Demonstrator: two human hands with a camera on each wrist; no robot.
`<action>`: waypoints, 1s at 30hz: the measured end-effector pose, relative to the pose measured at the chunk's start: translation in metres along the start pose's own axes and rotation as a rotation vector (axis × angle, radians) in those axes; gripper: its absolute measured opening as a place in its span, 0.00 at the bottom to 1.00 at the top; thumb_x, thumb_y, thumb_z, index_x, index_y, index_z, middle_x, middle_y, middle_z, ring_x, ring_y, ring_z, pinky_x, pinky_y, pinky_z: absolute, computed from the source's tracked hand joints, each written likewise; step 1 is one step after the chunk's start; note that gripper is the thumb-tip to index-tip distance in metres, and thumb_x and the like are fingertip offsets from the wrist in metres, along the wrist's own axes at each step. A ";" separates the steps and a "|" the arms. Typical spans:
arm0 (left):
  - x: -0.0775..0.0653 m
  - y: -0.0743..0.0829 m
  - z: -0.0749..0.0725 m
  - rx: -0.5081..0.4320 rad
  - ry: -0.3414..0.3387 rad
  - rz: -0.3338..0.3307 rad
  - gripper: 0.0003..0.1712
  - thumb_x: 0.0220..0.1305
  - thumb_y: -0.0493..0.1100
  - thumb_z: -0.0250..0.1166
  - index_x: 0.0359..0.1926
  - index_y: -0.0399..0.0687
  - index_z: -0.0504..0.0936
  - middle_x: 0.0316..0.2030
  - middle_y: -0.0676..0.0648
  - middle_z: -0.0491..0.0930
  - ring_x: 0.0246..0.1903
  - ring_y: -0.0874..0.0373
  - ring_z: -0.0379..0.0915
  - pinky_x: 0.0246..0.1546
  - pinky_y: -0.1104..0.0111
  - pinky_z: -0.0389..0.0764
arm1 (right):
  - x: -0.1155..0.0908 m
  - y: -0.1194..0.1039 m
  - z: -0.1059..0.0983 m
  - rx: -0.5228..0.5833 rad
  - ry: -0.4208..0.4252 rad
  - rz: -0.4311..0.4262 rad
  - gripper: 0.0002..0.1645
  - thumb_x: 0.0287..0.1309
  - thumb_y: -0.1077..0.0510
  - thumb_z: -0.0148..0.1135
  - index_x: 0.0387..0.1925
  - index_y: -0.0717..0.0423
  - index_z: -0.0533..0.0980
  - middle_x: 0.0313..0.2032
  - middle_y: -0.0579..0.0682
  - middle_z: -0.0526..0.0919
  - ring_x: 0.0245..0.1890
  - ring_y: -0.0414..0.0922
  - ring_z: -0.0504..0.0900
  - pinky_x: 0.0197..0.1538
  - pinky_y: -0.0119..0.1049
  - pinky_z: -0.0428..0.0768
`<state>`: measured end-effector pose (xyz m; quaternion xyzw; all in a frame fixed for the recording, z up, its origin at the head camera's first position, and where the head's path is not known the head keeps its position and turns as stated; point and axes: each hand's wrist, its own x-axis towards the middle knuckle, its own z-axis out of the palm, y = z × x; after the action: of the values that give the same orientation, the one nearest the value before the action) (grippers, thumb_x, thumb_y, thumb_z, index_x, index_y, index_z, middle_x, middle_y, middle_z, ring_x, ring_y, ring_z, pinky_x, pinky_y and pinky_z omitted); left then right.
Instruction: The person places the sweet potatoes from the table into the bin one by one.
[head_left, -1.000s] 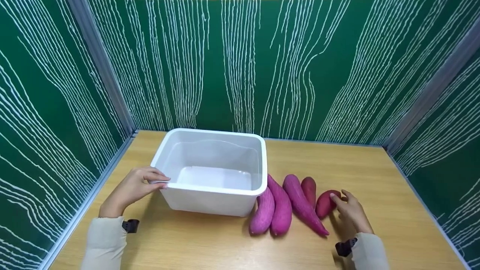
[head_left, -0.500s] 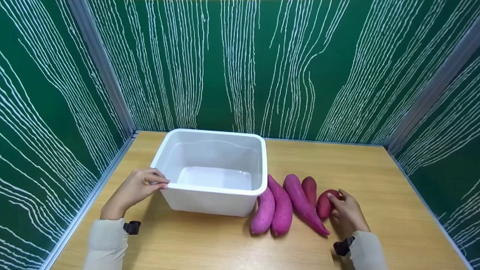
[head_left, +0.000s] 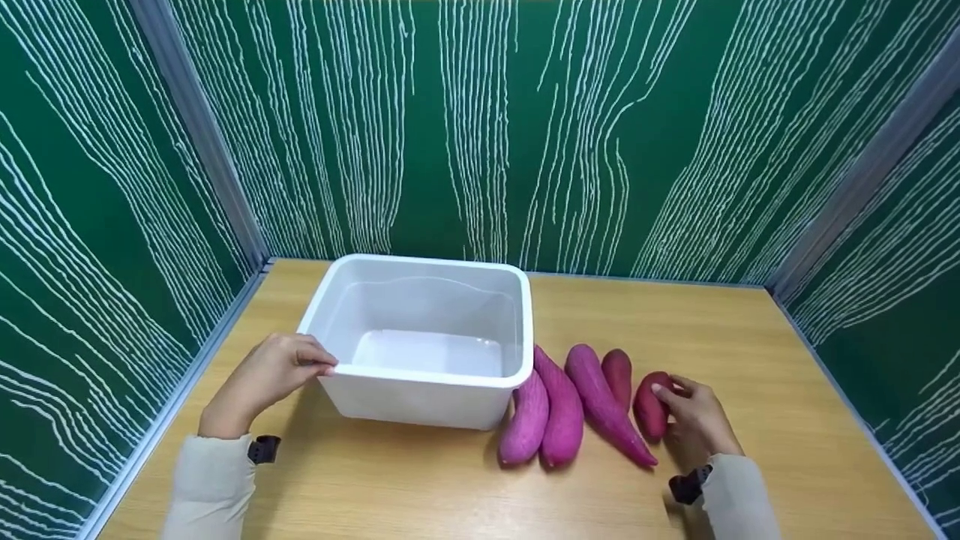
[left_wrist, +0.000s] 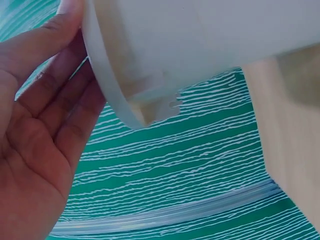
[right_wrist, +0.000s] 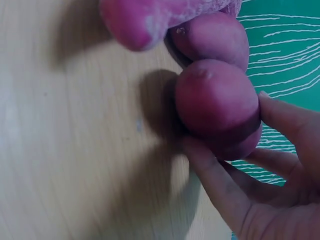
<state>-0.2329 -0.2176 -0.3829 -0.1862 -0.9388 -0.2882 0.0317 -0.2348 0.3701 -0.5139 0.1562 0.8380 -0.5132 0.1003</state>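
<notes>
My left hand (head_left: pixel 279 379) pinches the near left corner of the rim of a white plastic tub (head_left: pixel 420 401). In the left wrist view, the thumb is above the rim (left_wrist: pixel 107 82) and the fingers lie along its outer side. On the right, my right hand (head_left: pixel 699 414) holds a short dark red sweet potato (head_left: pixel 651 405) between thumb and fingers, low over the table. The right wrist view shows its rounded end (right_wrist: pixel 217 102) towards the camera. Beside it lie another dark red sweet potato (head_left: pixel 616 375) and a long pink-purple one (head_left: pixel 600 401).
Two more long pink-purple sweet potatoes (head_left: pixel 564 420) lie against the tub's right side, lined up with the others. The wooden table (head_left: pixel 420 487) is enclosed by green walls (head_left: pixel 480 135) with white wavy lines. Inside the tub, the bare white floor shows.
My right hand has turned the dark red sweet potato from a slant to nearly lengthwise, shifting slightly left and away. My left hand stays on the tub's rim.
</notes>
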 end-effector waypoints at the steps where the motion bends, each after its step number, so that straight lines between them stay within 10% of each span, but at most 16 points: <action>1: 0.000 0.001 0.000 0.011 0.003 0.003 0.09 0.54 0.36 0.71 0.38 0.48 0.89 0.37 0.48 0.87 0.43 0.48 0.82 0.47 0.52 0.83 | 0.000 0.000 0.000 0.006 -0.010 0.002 0.49 0.66 0.42 0.54 0.73 0.67 0.46 0.65 0.77 0.58 0.50 0.51 0.78 0.46 0.43 0.85; 16: -0.001 -0.009 0.001 0.009 0.008 0.118 0.10 0.54 0.29 0.69 0.37 0.42 0.89 0.37 0.44 0.87 0.44 0.45 0.83 0.47 0.52 0.82 | -0.002 0.003 0.003 0.027 0.014 -0.039 0.48 0.67 0.45 0.54 0.71 0.73 0.47 0.62 0.76 0.62 0.42 0.41 0.78 0.43 0.35 0.84; 30: -0.004 -0.012 0.002 -0.037 -0.013 0.049 0.11 0.55 0.30 0.68 0.39 0.44 0.89 0.39 0.45 0.87 0.46 0.45 0.82 0.48 0.52 0.82 | -0.005 0.010 0.013 0.068 0.067 -0.030 0.49 0.65 0.38 0.53 0.72 0.66 0.50 0.64 0.75 0.63 0.51 0.48 0.78 0.45 0.32 0.83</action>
<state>-0.2336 -0.2263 -0.3917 -0.2113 -0.9286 -0.3036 0.0293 -0.2270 0.3620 -0.5262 0.1643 0.8253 -0.5371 0.0591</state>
